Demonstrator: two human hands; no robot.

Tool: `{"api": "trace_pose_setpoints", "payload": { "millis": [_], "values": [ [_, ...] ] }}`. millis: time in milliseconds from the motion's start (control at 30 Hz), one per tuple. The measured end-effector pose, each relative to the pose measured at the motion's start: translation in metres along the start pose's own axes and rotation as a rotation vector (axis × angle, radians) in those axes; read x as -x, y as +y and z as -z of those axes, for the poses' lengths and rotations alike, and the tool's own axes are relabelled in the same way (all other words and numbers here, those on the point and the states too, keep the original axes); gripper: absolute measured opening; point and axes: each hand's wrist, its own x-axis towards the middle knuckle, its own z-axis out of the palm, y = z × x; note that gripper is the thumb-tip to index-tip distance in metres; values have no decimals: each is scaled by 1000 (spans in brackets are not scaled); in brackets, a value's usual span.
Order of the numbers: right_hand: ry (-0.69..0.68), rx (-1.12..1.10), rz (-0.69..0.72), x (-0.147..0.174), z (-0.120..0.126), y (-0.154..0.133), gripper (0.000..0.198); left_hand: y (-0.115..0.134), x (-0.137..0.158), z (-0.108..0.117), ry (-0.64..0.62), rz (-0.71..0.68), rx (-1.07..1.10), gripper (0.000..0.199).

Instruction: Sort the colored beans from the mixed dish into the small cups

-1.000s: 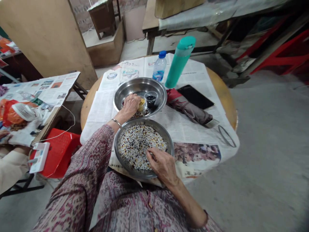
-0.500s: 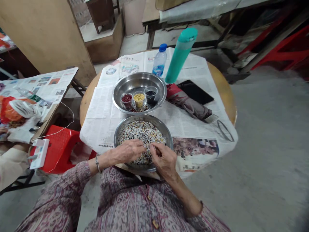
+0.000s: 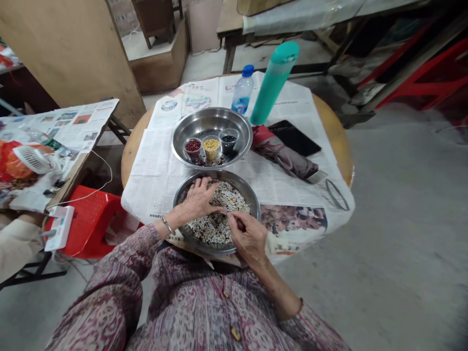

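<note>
The biggest thing here is the round surface (image 3: 338, 139), and newspaper (image 3: 144, 168) covers most of its top. Two wide metal bowls sit on the paper: the back bowl (image 3: 204, 122) is farther off, and the front bowl (image 3: 256, 207) is close to the person. A folded umbrella (image 3: 283, 153) lies to the right, near a tall green bottle (image 3: 274, 85). Both hands are at the front bowl. The left hand (image 3: 199, 201) is spread wide, with its fingers down on the mixed bits (image 3: 234, 197) and its thumb poking out toward the other hand; I see nothing in its grip. The right hand (image 3: 250, 236) has its fingers curled in near that thumb, and I can't tell how tight they are or if they pinch a bit. In the back bowl stand a red cup (image 3: 192, 148), a yellow cup (image 3: 211, 147) and a black cup (image 3: 228, 141), each with one color inside. The step now looks like picking through the mixed bits, which are white, yellow and dark. The next move seems to need a small, careful pinch, so that only one tiny bit comes up.
</note>
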Motion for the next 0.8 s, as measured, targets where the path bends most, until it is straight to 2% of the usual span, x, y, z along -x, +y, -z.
{"api": "trace_pose_setpoints", "payload": {
  "millis": [67, 133, 233, 300, 367, 433, 533, 633, 733, 767, 800],
  "values": [
    [2, -11, -15, 1, 0, 0, 17, 10, -1, -3, -64, -62, 11, 81],
    [-1, -18, -37, 2, 1, 0, 17, 21, -2, -8, -93, -173, 36, 72],
    [17, -29, -50, 2, 2, 0, 17, 32, -4, -12, -157, -332, 107, 43],
    [28, -29, -46, 2, 2, -1, 17, 34, -2, -12, -230, -377, 163, 24],
    [32, -25, -34, 1, 3, -2, 17, 30, 4, -8, -281, -355, 174, 17],
    [34, -18, -31, 1, 3, -3, 17, 21, 15, -2, -280, -286, 118, 18],
    [35, -16, -48, 0, 2, -4, 18, 7, 36, 10, -225, -150, 18, 20],
    [30, -22, -53, 0, 2, -4, 18, -1, 56, 19, -141, -38, 0, 13],
    [22, -12, -47, 0, 2, -3, 18, 2, 71, 21, -133, 25, 35, 52],
    [21, -7, -44, 0, 1, -3, 19, 6, 74, 19, -151, 16, 62, 57],
    [20, -3, -40, 0, 1, -3, 19, 10, 75, 16, -169, -9, 95, 54]
  ]
}}
